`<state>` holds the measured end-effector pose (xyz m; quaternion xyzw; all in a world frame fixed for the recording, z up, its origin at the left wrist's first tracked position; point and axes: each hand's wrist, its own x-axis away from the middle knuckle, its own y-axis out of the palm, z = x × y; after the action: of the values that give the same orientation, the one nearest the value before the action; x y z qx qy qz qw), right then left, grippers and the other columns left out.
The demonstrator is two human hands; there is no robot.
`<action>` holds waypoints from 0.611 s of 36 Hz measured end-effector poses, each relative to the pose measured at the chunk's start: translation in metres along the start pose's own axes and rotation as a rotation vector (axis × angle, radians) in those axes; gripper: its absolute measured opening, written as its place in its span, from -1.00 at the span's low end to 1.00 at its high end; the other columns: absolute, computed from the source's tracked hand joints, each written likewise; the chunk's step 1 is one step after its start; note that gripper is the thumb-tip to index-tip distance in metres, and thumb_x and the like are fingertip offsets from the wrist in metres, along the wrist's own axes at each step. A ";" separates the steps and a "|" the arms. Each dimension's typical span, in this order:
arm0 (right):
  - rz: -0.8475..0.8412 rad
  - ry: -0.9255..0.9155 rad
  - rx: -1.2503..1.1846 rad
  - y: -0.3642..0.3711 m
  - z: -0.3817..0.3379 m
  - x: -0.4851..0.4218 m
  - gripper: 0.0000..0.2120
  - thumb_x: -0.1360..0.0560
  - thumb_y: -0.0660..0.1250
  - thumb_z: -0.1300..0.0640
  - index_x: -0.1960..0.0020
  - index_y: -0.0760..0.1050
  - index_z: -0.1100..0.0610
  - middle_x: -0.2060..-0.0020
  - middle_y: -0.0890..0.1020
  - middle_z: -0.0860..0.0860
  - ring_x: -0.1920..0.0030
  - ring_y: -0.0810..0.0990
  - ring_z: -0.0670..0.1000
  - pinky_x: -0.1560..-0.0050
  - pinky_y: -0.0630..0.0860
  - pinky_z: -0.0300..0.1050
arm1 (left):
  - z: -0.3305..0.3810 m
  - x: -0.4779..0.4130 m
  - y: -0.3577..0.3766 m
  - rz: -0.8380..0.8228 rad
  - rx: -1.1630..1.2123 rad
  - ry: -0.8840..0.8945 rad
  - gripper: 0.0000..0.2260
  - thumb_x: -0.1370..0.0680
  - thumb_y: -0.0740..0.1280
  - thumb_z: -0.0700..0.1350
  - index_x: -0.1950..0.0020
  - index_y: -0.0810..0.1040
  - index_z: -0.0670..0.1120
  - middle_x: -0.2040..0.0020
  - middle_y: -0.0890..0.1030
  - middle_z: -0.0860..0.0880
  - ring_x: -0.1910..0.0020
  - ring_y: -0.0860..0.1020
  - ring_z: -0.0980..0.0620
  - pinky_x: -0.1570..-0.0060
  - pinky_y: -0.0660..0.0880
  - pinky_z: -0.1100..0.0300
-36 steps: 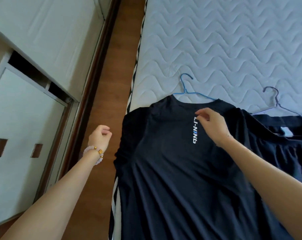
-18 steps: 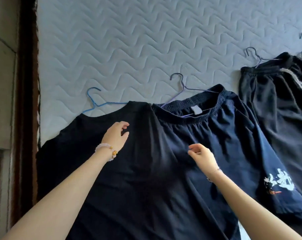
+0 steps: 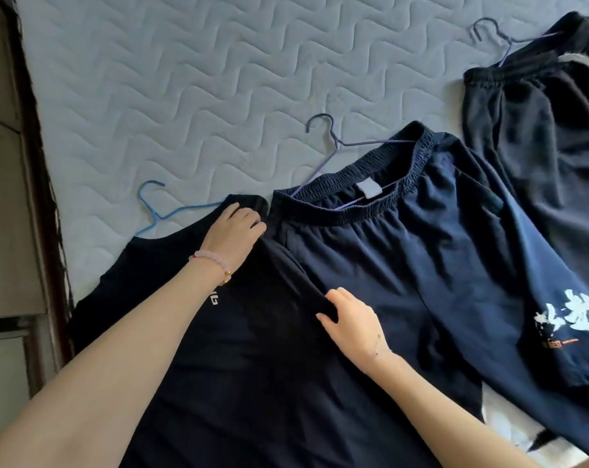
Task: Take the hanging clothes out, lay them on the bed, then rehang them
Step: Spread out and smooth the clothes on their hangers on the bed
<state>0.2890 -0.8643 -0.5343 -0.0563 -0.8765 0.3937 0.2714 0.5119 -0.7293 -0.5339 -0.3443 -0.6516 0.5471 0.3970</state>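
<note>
A black T-shirt [image 3: 252, 366] lies flat on the quilted bed [image 3: 185, 79], with its blue hanger [image 3: 158, 214] poking out at the neck. The left hand [image 3: 234, 228], wearing a bead bracelet [image 3: 212, 261], curls over the shirt's collar. The right hand [image 3: 352, 324] pinches a fold of the shirt's edge where it overlaps the navy shorts [image 3: 421, 265]. These lie just beside it on a purple hanger [image 3: 333, 143]. Black shorts [image 3: 539, 130] lie further right.

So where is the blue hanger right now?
The blue hanger lies on the mattress, left of centre in the head view. Its hook sticks out of the collar of the black T-shirt, just left of the left hand.
</note>
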 end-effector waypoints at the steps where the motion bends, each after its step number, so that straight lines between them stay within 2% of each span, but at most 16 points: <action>1: 0.060 -0.049 0.011 0.003 -0.003 0.006 -0.85 -0.52 0.28 0.07 -0.02 0.43 0.12 0.08 0.50 -0.06 0.10 0.56 0.04 0.16 0.44 -0.12 | -0.002 0.008 0.000 0.007 -0.009 0.010 -0.76 -0.20 0.49 -0.34 0.20 0.58 -0.14 0.19 0.61 -0.13 0.13 0.61 -0.14 -0.16 0.48 -0.07; 4: 0.156 -0.204 0.059 0.019 -0.012 0.025 -0.88 -0.42 0.39 0.14 0.09 0.47 0.09 0.19 0.52 -0.06 0.24 0.57 0.00 0.33 0.42 -0.22 | -0.006 0.042 0.004 -0.006 -0.030 0.001 -0.75 -0.19 0.49 -0.31 0.18 0.58 -0.14 0.25 0.57 -0.10 0.27 0.58 -0.12 -0.04 0.52 0.01; 7: 0.129 -0.324 0.135 0.043 -0.026 0.046 -0.85 -0.32 0.43 0.11 0.14 0.50 0.01 0.26 0.52 -0.10 0.27 0.58 -0.06 0.43 0.47 -0.25 | -0.007 0.082 0.015 -0.067 -0.005 -0.077 -0.71 -0.15 0.52 -0.32 0.20 0.58 -0.11 0.26 0.56 -0.06 0.31 0.56 -0.08 0.07 0.53 0.06; 9: 0.066 -0.374 0.220 0.063 -0.030 0.060 -0.73 -0.18 0.52 0.11 0.14 0.58 -0.03 0.30 0.53 -0.13 0.33 0.57 -0.10 0.49 0.46 -0.28 | -0.005 0.108 0.025 -0.080 0.061 -0.143 -0.68 -0.13 0.54 -0.35 0.20 0.60 -0.10 0.26 0.57 -0.04 0.31 0.57 -0.06 0.10 0.54 0.08; 12: -0.082 -0.413 0.334 0.088 -0.030 0.078 -0.51 0.04 0.61 0.12 0.12 0.64 -0.09 0.37 0.54 -0.18 0.42 0.52 -0.15 0.51 0.42 -0.35 | 0.000 0.135 0.038 -0.077 0.150 -0.220 -0.61 -0.17 0.54 -0.38 0.06 0.65 -0.12 0.14 0.64 -0.08 0.23 0.62 -0.09 0.14 0.57 0.06; 15: 0.005 -0.374 0.223 0.083 -0.036 0.084 -0.65 -0.13 0.58 0.13 0.12 0.62 -0.09 0.38 0.55 -0.19 0.41 0.53 -0.17 0.51 0.39 -0.35 | 0.003 0.145 0.040 -0.043 0.220 -0.266 -0.63 -0.25 0.48 -0.38 -0.02 0.65 -0.13 0.05 0.64 -0.11 0.15 0.64 -0.12 0.14 0.57 0.02; 18: 0.203 -0.307 0.098 0.063 -0.044 0.077 -0.80 -0.36 0.42 0.18 0.04 0.56 0.00 0.23 0.57 -0.14 0.25 0.56 -0.09 0.29 0.43 -0.32 | 0.005 0.138 0.031 -0.008 0.296 -0.282 -0.71 -0.35 0.42 -0.35 -0.04 0.63 -0.16 0.01 0.62 -0.13 0.15 0.62 -0.14 0.12 0.54 0.02; 20: 0.300 -0.205 0.080 0.052 -0.043 0.066 -0.74 -0.40 0.41 0.19 -0.08 0.52 0.08 0.09 0.57 -0.06 0.13 0.55 -0.02 0.16 0.50 -0.26 | 0.006 0.126 0.022 0.006 0.346 -0.316 -0.72 -0.44 0.34 -0.32 -0.13 0.59 -0.17 -0.07 0.59 -0.15 0.10 0.59 -0.17 0.09 0.53 -0.01; 22: 0.264 -0.071 0.077 0.045 -0.040 0.052 -0.60 -0.44 0.40 0.13 -0.25 0.45 0.13 -0.10 0.53 -0.01 -0.06 0.50 0.03 -0.04 0.54 -0.12 | 0.005 0.111 0.016 0.007 0.383 -0.367 -0.67 -0.49 0.26 -0.31 -0.25 0.51 -0.16 -0.18 0.53 -0.16 -0.02 0.55 -0.18 0.01 0.50 -0.05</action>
<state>0.2605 -0.7906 -0.5221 -0.1468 -0.8548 0.4609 0.1880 0.4582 -0.6310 -0.5349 -0.1602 -0.5961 0.7152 0.3279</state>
